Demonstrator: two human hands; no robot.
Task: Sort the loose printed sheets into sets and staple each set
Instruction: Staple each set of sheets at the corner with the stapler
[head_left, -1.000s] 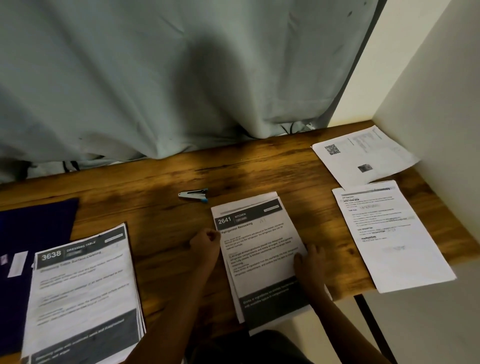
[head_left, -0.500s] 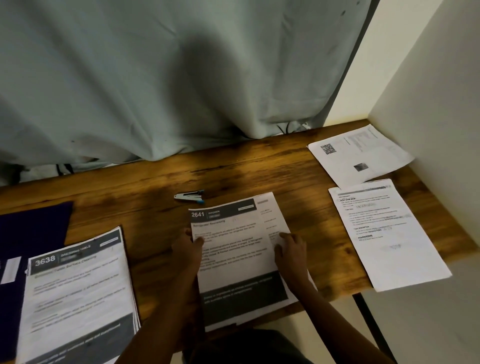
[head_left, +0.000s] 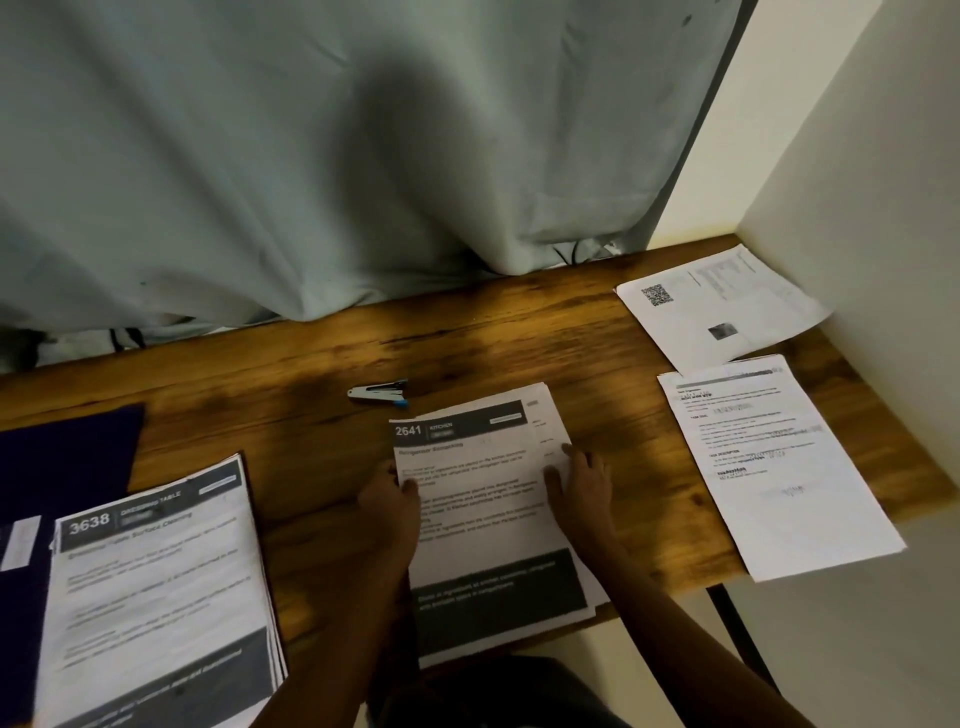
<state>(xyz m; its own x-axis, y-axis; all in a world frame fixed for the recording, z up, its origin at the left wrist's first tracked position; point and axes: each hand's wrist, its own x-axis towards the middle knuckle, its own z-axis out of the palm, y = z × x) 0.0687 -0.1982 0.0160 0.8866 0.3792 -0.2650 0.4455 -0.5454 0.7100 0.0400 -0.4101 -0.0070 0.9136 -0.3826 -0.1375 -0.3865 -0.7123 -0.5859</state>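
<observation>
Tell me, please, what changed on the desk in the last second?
Both hands slid up the sides of the 2641 stack: left hand now pinches its left edge, right hand rests on its right edge, turning it straighter. The stapler, 3638 stack and right-side sheets stayed put.

The left grip (head_left: 389, 499) pinches the left edge of the white printed 2641 sheets (head_left: 483, 519), thumb on top. The right grip (head_left: 582, 483) lies flat on their right edge, fingers spread.
</observation>
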